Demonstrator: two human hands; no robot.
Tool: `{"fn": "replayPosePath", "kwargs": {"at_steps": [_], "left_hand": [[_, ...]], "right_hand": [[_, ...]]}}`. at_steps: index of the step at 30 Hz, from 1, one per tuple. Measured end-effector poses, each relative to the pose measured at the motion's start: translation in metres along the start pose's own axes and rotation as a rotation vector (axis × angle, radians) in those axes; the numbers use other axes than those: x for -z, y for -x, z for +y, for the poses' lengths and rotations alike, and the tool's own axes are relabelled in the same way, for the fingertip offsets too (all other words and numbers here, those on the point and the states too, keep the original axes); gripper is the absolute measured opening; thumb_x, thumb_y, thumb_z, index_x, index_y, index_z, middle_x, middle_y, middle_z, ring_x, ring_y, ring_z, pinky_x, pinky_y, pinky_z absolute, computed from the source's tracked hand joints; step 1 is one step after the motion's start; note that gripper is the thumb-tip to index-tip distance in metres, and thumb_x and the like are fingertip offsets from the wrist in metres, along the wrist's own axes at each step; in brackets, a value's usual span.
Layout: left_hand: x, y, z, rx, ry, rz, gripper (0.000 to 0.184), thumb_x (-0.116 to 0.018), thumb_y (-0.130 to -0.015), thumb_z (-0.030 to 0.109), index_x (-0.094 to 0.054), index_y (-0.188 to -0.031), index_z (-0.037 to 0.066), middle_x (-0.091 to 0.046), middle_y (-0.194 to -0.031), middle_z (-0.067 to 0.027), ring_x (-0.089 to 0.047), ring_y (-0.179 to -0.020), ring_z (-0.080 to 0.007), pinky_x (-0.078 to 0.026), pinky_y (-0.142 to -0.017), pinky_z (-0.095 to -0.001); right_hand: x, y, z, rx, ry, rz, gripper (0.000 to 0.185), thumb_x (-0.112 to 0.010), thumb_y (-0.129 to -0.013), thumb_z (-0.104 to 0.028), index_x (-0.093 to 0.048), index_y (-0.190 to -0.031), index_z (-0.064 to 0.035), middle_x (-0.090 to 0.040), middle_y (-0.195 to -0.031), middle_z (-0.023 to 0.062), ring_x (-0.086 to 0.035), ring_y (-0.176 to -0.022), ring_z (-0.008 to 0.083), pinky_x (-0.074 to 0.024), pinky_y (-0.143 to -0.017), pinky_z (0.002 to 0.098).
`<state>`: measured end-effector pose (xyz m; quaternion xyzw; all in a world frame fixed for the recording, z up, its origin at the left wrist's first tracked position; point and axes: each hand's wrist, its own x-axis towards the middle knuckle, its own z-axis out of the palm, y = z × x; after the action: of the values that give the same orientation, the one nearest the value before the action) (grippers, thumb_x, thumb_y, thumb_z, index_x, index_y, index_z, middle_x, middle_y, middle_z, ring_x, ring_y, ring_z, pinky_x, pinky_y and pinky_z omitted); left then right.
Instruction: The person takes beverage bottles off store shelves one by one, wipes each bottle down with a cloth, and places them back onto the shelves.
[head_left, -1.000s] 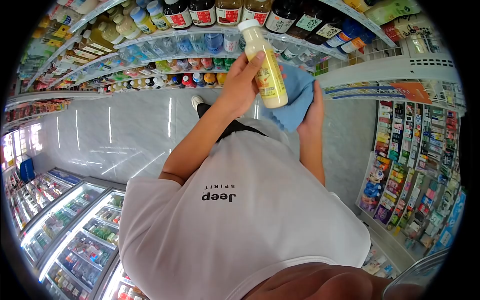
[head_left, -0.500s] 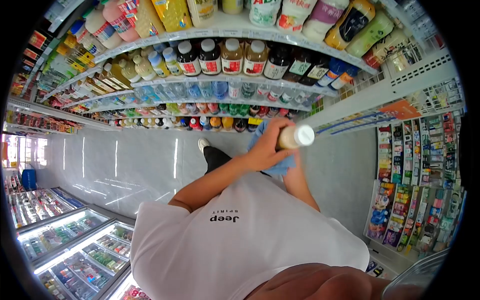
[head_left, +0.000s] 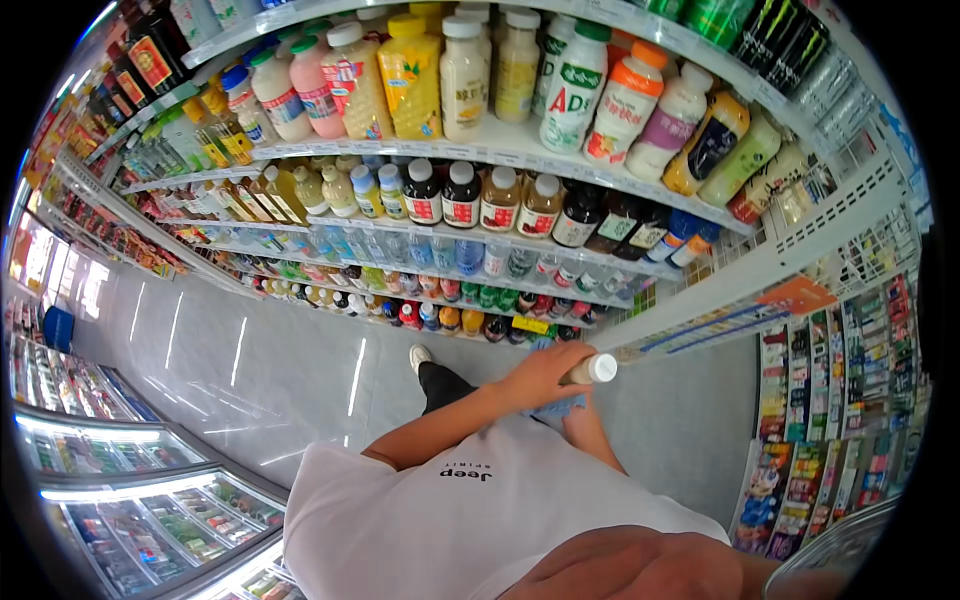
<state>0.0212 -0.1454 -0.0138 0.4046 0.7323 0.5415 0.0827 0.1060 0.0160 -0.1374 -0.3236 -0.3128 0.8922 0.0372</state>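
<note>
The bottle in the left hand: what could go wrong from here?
1. Drop: the left hand holds the bottle out over the shiny floor, so a loosened grip might let it fall.
2. Slip: the blue cloth is bunched close by the hand, and a fold caught under the fingers could weaken the hold.
3. Knock: the shelf bottles stand close together, so a bump against one might tip its neighbours.

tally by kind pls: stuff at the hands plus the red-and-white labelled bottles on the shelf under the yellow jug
White-capped bottle in the left hand: 1
Blue cloth: 1
Dark bottles, red-and-white labels: 2
Lighter brown bottles, red-and-white labels: 2
Total: 6
</note>
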Motion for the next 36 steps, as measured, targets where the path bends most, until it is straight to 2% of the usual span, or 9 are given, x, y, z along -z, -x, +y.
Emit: {"fn": "replayPosePath", "kwargs": {"at_steps": [4,10,13,17,18,21,23,26,36], "left_hand": [[-0.005,0.008,-0.013,0.050,0.020,-0.177,0.058,-0.077,-0.086,0.032,-0.051,-0.133,0.010,-0.060,-0.127,-0.0151,-0.060,-0.116,-0.0382,-0.050,-0.096,-0.0454],[-0.015,0.023,-0.020,0.105,0.039,-0.089,0.060,-0.077,-0.086,0.032,-0.050,-0.135,0.009,-0.058,-0.129,-0.0162,-0.059,-0.118,-0.0392,-0.050,-0.096,-0.0459],[-0.013,0.019,-0.024,-0.028,-0.112,0.011,0.062,-0.078,-0.086,0.032,-0.050,-0.137,0.009,-0.058,-0.129,-0.0174,-0.058,-0.119,-0.0394,-0.050,-0.097,-0.0456],[0.009,0.002,-0.035,0.060,-0.063,0.071,0.069,-0.080,-0.083,0.034,-0.050,-0.139,0.006,-0.057,-0.134,-0.0181,-0.057,-0.123,-0.0392,-0.049,-0.102,-0.0430],[0.023,-0.005,-0.029,0.030,-0.125,0.096,0.075,-0.083,-0.082,0.031,-0.046,-0.141,0.004,-0.057,-0.137,-0.0180,-0.058,-0.126,-0.0346,-0.049,-0.103,-0.0407],[0.063,-0.030,-0.007,0.134,0.130,0.213,0.079,-0.086,-0.081,0.026,-0.042,-0.142,0.003,-0.057,-0.138,-0.0190,-0.059,-0.126,-0.0281,-0.049,-0.104,-0.0394],[0.090,-0.047,-0.007,0.084,0.101,0.315,0.081,-0.087,-0.079,0.024,-0.041,-0.142,0.004,-0.059,-0.134,-0.0152,-0.062,-0.122,-0.0257,-0.049,-0.106,-0.0384],[0.129,-0.072,0.002,-0.035,0.165,0.529,0.077,-0.087,-0.079,0.020,-0.043,-0.140,0.003,-0.059,-0.132,-0.0155,-0.062,-0.121,-0.0251,-0.051,-0.103,-0.0391],[0.215,-0.137,0.043,-0.402,-0.139,0.863,0.065,-0.078,-0.089,0.009,-0.042,-0.141,-0.004,-0.053,-0.131,-0.0154,-0.059,-0.121,-0.0249,-0.053,-0.101,-0.0386]], "right_hand": [[0.010,-0.009,0.009,-0.035,0.009,0.001,0.053,-0.045,-0.105,-0.044,-0.055,-0.136,-0.0031,-0.064,-0.129,0.0119,-0.062,-0.117,0.0271,-0.0487,-0.104,0.0396],[0.009,-0.038,0.022,-0.056,-0.010,-0.012,0.054,-0.047,-0.104,-0.046,-0.056,-0.135,-0.0030,-0.065,-0.126,0.0116,-0.064,-0.115,0.0271,-0.0493,-0.103,0.0392],[0.008,-0.055,0.029,-0.056,-0.034,-0.021,0.054,-0.047,-0.103,-0.046,-0.057,-0.134,-0.0029,-0.066,-0.125,0.0114,-0.064,-0.113,0.0271,-0.0495,-0.103,0.0390],[0.010,-0.078,0.035,-0.047,-0.061,-0.032,0.054,-0.048,-0.103,-0.047,-0.058,-0.133,-0.0028,-0.067,-0.124,0.0112,-0.065,-0.112,0.0271,-0.0499,-0.102,0.0387],[0.010,-0.081,0.034,-0.035,-0.057,-0.034,0.054,-0.049,-0.103,-0.047,-0.059,-0.132,-0.0028,-0.067,-0.123,0.0111,-0.065,-0.111,0.0271,-0.0500,-0.102,0.0386],[0.014,-0.080,0.026,0.014,-0.023,-0.049,0.055,-0.049,-0.102,-0.048,-0.059,-0.131,-0.0022,-0.068,-0.122,0.0114,-0.066,-0.110,0.0270,-0.0503,-0.101,0.0382],[0.010,-0.067,0.014,0.066,0.017,-0.080,0.055,-0.048,-0.102,-0.048,-0.060,-0.130,-0.0012,-0.068,-0.121,0.0122,-0.066,-0.108,0.0267,-0.0506,-0.099,0.0377],[-0.007,-0.043,-0.002,0.072,0.091,0.131,0.057,-0.046,-0.103,-0.048,-0.061,-0.129,0.0011,-0.069,-0.122,0.0136,-0.066,-0.108,0.0272,-0.0506,-0.100,0.0377],[0.012,-0.044,-0.001,0.081,0.034,-0.041,0.056,-0.045,-0.104,-0.045,-0.063,-0.126,0.0033,-0.071,-0.119,0.0142,-0.067,-0.107,0.0275,-0.0508,-0.101,0.0361]]}}
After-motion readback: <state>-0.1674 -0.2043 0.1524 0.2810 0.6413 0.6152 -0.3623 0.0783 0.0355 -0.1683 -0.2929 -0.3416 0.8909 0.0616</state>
